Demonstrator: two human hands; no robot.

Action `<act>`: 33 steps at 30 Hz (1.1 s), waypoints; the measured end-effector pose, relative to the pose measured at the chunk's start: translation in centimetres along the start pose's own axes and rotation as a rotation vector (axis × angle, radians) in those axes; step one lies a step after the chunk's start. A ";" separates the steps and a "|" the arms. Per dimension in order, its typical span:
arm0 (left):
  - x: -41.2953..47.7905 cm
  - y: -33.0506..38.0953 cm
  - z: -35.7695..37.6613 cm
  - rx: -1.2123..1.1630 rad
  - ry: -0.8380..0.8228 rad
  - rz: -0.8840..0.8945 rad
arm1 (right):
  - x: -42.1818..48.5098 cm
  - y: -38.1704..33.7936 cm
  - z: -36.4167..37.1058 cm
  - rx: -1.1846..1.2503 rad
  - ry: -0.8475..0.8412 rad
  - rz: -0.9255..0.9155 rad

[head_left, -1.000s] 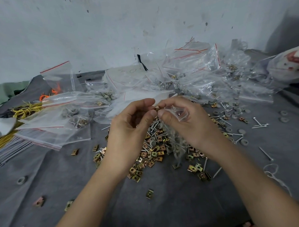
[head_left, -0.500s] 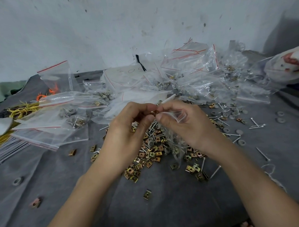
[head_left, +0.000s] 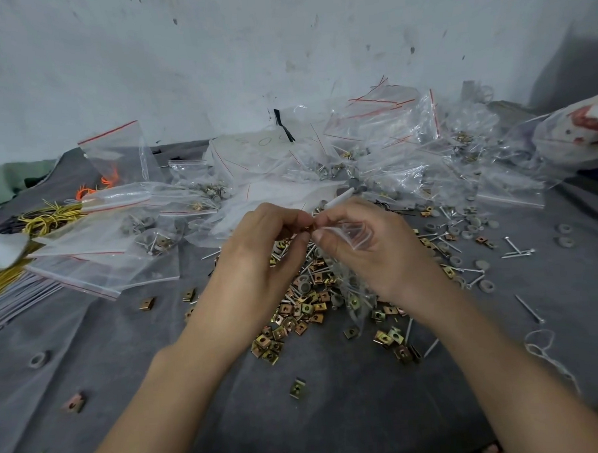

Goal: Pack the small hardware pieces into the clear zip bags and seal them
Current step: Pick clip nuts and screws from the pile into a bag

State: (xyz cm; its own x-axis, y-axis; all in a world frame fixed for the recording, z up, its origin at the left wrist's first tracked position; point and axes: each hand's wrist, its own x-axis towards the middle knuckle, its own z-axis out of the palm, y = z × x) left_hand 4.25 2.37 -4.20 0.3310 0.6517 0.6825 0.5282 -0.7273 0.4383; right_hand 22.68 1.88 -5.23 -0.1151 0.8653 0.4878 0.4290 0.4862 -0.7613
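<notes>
- My left hand (head_left: pixel 258 259) pinches a brass clip (head_left: pixel 307 228) between thumb and forefinger. Its fingers (head_left: pixel 287 216) are tip to tip with those of my right hand (head_left: pixel 381 253).
- My right fingers (head_left: pixel 328 221) are clamped on the mouth of the bag (head_left: pixel 358 233). Its top is bunched in my palm and the rest hangs below that hand.
- The heap of clips (head_left: pixel 304 310) lies on the worktop (head_left: pixel 351 426), right under my fingers and a little towards me.
- Screws (head_left: pixel 518 252) and washers (head_left: pixel 476 227) are scattered to the right of my right fingers.
- Just past my fingertips, filled bags (head_left: pixel 373 147) bank up against the wall (head_left: pixel 215 58).
- Flat bags (head_left: pixel 96 255) overlap edge on edge to the left of my left fingers.
- The widest open room is the grey worktop towards me from the fingers, between my forearms, where a lone clip (head_left: pixel 297 388) lies.
</notes>
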 end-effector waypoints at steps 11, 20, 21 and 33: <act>0.1 -0.2 -0.7 0.139 -0.157 0.008 | -0.2 -0.1 0.5 -0.099 -0.006 0.025; 0.1 -0.3 -1.2 0.099 -0.232 -0.030 | -0.3 -0.1 0.7 -0.159 -0.071 0.000; 0.1 -0.3 -1.2 0.093 -0.236 -0.030 | -0.3 -0.1 0.7 -0.166 -0.075 0.000; -0.1 -0.6 -1.1 0.105 -0.244 0.010 | -0.3 -0.3 0.6 -0.169 -0.091 0.042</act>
State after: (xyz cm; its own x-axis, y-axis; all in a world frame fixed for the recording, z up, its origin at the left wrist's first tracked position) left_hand 3.01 2.50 -3.86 0.5083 0.6866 0.5198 0.5983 -0.7157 0.3602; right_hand 22.03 1.53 -5.42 -0.1709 0.8958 0.4103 0.5786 0.4284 -0.6941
